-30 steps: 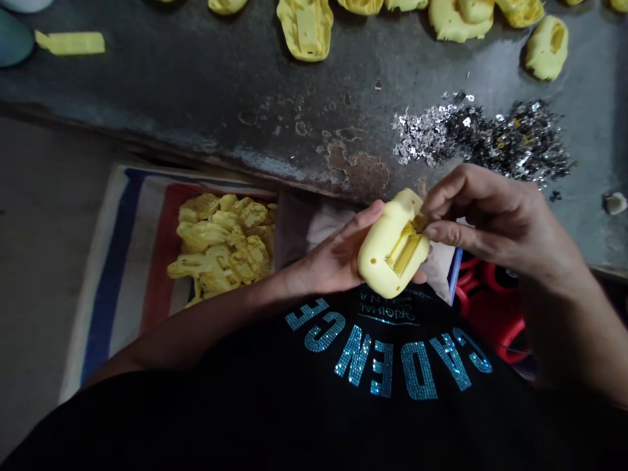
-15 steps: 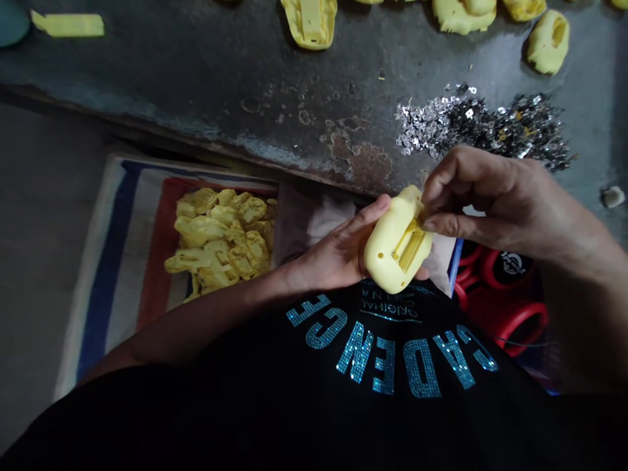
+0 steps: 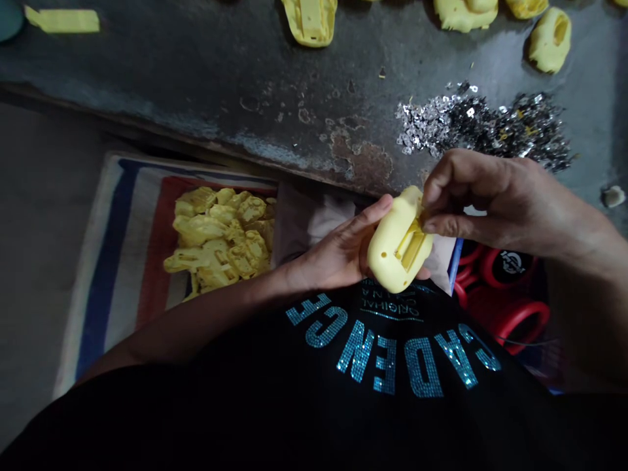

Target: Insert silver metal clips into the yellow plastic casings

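A yellow plastic shell (image 3: pixel 387 258) with a rectangular recess and small round holes is tilted in front of my chest. My left hand (image 3: pixel 346 252) is wrapped round it from the left, thumb along its upper edge. At the recess's upper right end, my right hand (image 3: pixel 456 199) is closed in a pinch, thumb and forefinger touching the shell. Whatever sits between those fingertips is hidden or too small to name. Just beyond the right hand, a heap of small shiny metal pieces (image 3: pixel 471 124) lies on the dark worktable (image 3: pixel 196 72).
More yellow shells (image 3: pixel 311 23) lie along the table's far side. Below the table edge at left, yellow parts (image 3: pixel 220 235) fill an opening beside a striped sheet (image 3: pixel 127 229). Red ring-shaped items (image 3: pixel 520 320) are at lower right. A small whitish lump (image 3: pixel 613 196) sits at far right.
The yellow shell has turned and shifted very slightly to the right in my left hand. My right hand stays pinched at the same spot; the view has moved a little.
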Available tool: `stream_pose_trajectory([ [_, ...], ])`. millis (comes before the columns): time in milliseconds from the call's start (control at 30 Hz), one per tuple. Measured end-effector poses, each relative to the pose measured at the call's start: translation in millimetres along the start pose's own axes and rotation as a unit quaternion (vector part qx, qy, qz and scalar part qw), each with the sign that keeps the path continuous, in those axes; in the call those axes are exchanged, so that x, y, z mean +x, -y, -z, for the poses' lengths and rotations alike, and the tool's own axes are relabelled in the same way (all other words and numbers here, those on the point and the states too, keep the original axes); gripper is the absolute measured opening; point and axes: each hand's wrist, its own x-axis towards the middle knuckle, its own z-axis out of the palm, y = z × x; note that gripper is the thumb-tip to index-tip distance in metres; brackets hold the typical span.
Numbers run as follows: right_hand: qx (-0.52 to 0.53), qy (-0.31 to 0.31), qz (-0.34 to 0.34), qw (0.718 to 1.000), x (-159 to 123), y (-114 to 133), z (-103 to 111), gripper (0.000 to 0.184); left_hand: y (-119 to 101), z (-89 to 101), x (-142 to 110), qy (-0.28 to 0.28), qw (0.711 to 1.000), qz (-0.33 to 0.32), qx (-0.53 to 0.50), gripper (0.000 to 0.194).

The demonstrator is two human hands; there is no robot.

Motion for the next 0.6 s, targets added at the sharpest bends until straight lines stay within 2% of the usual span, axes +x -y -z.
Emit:
stream_pose_trajectory([
  [100, -0.002, 0.002, -0.004, 1.0, 0.2, -0.1, 1.2, 0.022, 0.1, 0.0, 0.7, -0.001, 1.0, -0.004, 0.004, 0.069],
  [267, -0.008, -0.016, 0.001, 1.0, 2.7, -0.7, 2.6, 0.019, -2.6, -2.9, 1.1, 0.002, 1.0, 0.008, 0.014, 0.066],
  [367, -0.002, -0.011, 0.003, 1.0, 5.6, -1.0, 1.6, 0.024, -2.5, -3.1, 1.8, 0.004, 1.0, 0.013, 0.012, 0.067],
  [600, -0.016, -0.026, -0.018, 0.999, 8.9, -0.6, -4.4, 0.022, -2.7, 4.2, 2.7, 0.014, 1.0, 0.025, -0.003, 0.062],
])
